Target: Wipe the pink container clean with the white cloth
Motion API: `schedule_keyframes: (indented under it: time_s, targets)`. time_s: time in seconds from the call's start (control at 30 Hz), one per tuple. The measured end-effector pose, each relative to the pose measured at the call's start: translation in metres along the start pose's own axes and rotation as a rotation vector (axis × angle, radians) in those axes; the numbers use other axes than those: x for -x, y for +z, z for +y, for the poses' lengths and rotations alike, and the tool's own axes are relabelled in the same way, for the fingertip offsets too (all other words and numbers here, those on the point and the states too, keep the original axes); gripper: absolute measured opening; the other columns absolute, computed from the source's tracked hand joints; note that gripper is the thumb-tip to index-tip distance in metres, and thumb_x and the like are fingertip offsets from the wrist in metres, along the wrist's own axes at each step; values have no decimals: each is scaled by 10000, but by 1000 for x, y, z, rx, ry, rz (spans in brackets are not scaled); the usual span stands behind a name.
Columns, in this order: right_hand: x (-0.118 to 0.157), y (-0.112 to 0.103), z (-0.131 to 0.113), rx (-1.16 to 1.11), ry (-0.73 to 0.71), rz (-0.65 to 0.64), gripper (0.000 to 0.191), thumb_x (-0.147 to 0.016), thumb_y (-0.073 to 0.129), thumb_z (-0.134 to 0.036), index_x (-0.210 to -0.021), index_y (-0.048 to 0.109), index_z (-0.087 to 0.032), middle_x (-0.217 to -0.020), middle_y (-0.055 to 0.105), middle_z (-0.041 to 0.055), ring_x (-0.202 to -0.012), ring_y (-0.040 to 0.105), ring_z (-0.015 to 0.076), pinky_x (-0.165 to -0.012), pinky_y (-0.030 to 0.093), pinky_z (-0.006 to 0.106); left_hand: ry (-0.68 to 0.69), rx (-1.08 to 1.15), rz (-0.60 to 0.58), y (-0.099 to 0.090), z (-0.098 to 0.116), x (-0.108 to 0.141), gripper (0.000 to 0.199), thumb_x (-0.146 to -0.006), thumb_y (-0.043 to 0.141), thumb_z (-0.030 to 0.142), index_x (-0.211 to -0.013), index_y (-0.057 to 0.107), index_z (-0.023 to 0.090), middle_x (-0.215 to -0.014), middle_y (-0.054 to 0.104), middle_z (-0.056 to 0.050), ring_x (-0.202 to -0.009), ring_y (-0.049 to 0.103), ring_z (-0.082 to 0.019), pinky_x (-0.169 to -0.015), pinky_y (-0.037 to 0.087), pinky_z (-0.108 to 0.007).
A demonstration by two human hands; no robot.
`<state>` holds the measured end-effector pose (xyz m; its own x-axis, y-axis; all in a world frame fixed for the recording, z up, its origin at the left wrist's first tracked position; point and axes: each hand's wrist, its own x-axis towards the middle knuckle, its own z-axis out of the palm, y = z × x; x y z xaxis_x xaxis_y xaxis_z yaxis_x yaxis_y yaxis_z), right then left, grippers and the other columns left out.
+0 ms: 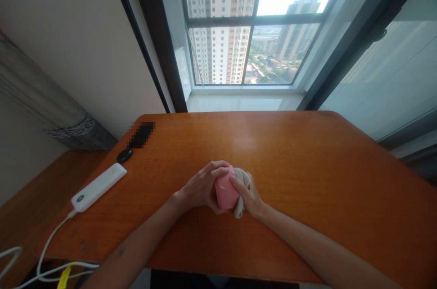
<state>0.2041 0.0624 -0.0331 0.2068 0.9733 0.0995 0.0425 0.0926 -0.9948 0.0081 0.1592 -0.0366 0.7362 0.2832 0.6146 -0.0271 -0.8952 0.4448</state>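
The left hand (pixel 212 186) is curling around a pink object (pixel 226 191); the right hand (pixel 250 192) is gripping a grey cloth (pixel 241 177) against it.

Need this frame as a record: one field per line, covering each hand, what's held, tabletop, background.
left_hand: left hand grips pink object
right_hand: right hand holds pale cloth, thumb on pink object
contact: cloth against pink object's right side
pink_object_type: cannot tell
surface: brown table
table_left: long white device, black oval item, pixelated dark item
background: window, curtain
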Motion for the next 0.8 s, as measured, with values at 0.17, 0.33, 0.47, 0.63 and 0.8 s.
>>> schedule_keyframes:
  time_s: [0.17, 0.33, 0.47, 0.63, 0.8]
  targets:
    - [2, 1, -1, 0, -4, 41, 623, -861, 740, -814, -710, 593, -228, -657, 565, 8, -616, 509, 177, -574, 474, 304, -37, 78, 16, 0, 3, -3, 1296, -566, 1060, 446, -1625, 329, 292, -1523, 550, -192, -1397, 624, -420, -1179, 566, -609]
    - [1, 1, -3, -6, -5, 15, 641, -864, 732, -812, -679, 571, -220, -643, 492, -13, -605, 446, 156, -562, 427, 297, -65, 144, 24, 1, 2, -2, 1302, -535, 1069, 443, -1605, 345, 287, -1503, 551, -184, -1391, 618, -422, -1170, 565, -594]
    - [0, 2, -4, -3, -4, 42, 647, -850, 739, -823, -698, 585, -213, -651, 510, -12, -621, 442, 155, -568, 429, 289, -167, 209, 12, 0, 6, -3, 1237, -519, 1054, 434, -1548, 384, 284, -1461, 571, -159, -1340, 646, -410, -1148, 567, -554]
    - [-1, 1, -9, -5, 6, -53, 677, -869, 699, -845, -664, 547, -218, -612, 437, -30, -594, 376, 133, -520, 347, 266, -414, 290, -83, -4, 12, -2, 1169, -532, 1022, 429, -1516, 410, 271, -1424, 620, -127, -1195, 703, -356, -1065, 586, -484]
    - [-1, 1, -13, 22, 12, -51, 698, -865, 692, -853, -619, 502, -228, -599, 398, -34, -583, 364, 126, -517, 338, 259, -494, 370, -98, -3, 11, 0, 1127, -586, 997, 517, -1527, 428, 272, -1405, 650, -114, -1159, 706, -339, -1032, 584, -481]
